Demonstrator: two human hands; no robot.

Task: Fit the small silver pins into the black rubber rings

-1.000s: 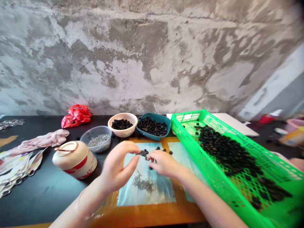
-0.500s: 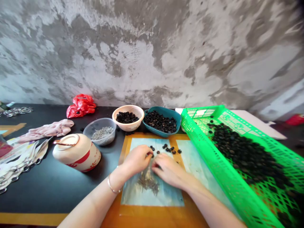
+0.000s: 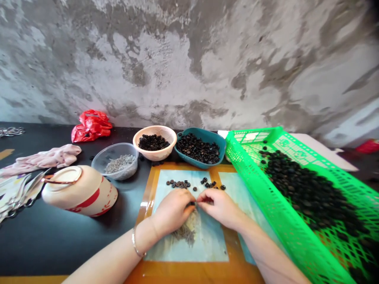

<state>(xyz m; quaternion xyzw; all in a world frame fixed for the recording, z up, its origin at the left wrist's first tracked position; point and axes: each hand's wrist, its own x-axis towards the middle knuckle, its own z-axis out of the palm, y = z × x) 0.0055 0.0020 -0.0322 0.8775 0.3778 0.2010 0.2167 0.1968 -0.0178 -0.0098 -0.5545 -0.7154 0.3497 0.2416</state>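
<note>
Fingertips [image 3: 199,200] of both hands meet over the middle of a pale blue sheet [image 3: 209,244] laid on an orange board [image 3: 189,272], near the front edge of the table [image 3: 59,244]. The right hand [image 3: 219,207] has its grip almost closed on a small dark ring bead [image 3: 192,204], pinching it from the side. The left hand [image 3: 173,211], with a thin bangle [image 3: 134,244] at its wrist, closes on the same spot, though its curled fingers hide whether its grip holds the bead too. A tuft of grey fibres [image 3: 185,232] lies just under the hands.

The change shows at the top of the sheet: a tidy row of beads [image 3: 177,184] now runs left of a looser cluster [image 3: 209,183], where fewer lay scattered half a second ago.

Along the back edge sit a cream bowl [image 3: 152,142] and a teal dish [image 3: 189,138], both holding beads, and a clear tub [image 3: 115,159] of grey fibres. A green plastic basket [image 3: 281,197] carrying a large heap of beads tilts at the right edge, and a ceramic jar [image 3: 79,193] lies on its side to the left.
</note>
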